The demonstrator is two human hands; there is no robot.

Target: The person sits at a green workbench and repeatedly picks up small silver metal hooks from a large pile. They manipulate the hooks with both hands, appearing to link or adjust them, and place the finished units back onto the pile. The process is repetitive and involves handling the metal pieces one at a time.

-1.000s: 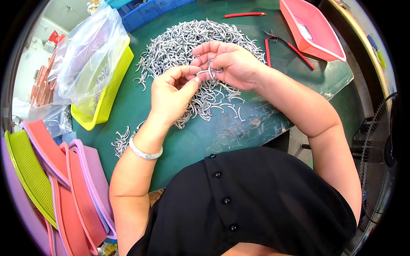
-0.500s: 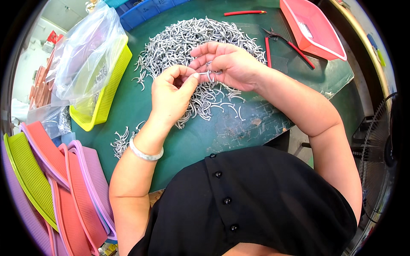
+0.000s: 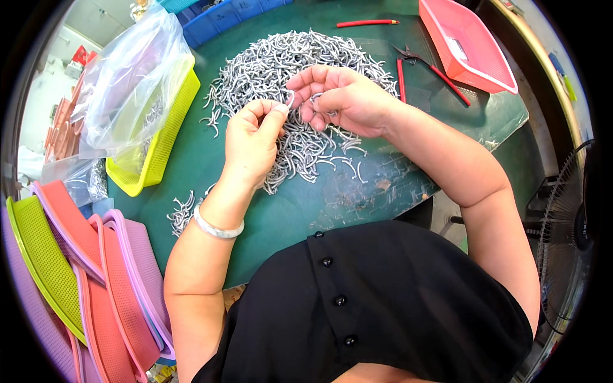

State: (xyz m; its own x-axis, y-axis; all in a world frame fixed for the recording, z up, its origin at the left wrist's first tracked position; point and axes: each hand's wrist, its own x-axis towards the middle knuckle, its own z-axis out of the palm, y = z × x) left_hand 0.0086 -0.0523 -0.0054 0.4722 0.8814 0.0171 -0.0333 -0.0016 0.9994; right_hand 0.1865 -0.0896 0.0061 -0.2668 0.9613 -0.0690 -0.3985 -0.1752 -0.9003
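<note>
A large heap of small curved grey metal pieces (image 3: 262, 64) lies on the green tabletop (image 3: 290, 214). Over the heap, my left hand (image 3: 250, 142) pinches one curved metal piece (image 3: 291, 99) between thumb and fingertips. My right hand (image 3: 354, 101) is close by on the right, palm turned toward the left hand. Its fingers are bent around a few similar pieces, partly hidden by the thumb and fingers. A smaller group of the same pieces (image 3: 181, 216) lies left of my left forearm, which wears a pale bangle (image 3: 217, 225).
A yellow-green basket (image 3: 167, 131) with a clear plastic bag (image 3: 128, 83) stands at the left. Stacked pink, purple and green baskets (image 3: 96, 281) fill the lower left. Red-handled pliers (image 3: 440, 78), a red stick (image 3: 367, 23) and a pink basket (image 3: 469, 48) lie far right. A fan (image 3: 565, 223) stands right.
My left hand's pinched piece has tilted from lying across toward the right palm to more upright. The left fingertips have risen slightly; the right fingers have shifted a little.
</note>
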